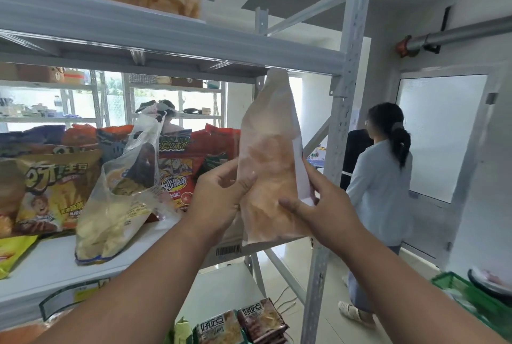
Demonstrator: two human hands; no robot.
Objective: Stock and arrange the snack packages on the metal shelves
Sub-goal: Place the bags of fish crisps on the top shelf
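A clear bag [270,177] of pale orange crisps is held upright in front of the middle shelf [50,260], its top reaching the beam [166,47] overhead. The left hand [221,199] is curled round its edge at 9 o'clock, thumb across the front; the right hand [315,205] is closed on the edge at 3 o'clock, thumb pressed on the front. At 9 o'clock from the bag, a clear sack [119,199] of yellow snacks is leaned against a row of packets [52,185] on the shelf. At 6 o'clock, two packets [241,324] are seen on a lower shelf. At 3 o'clock, a person [379,177] is seen standing, turned away.
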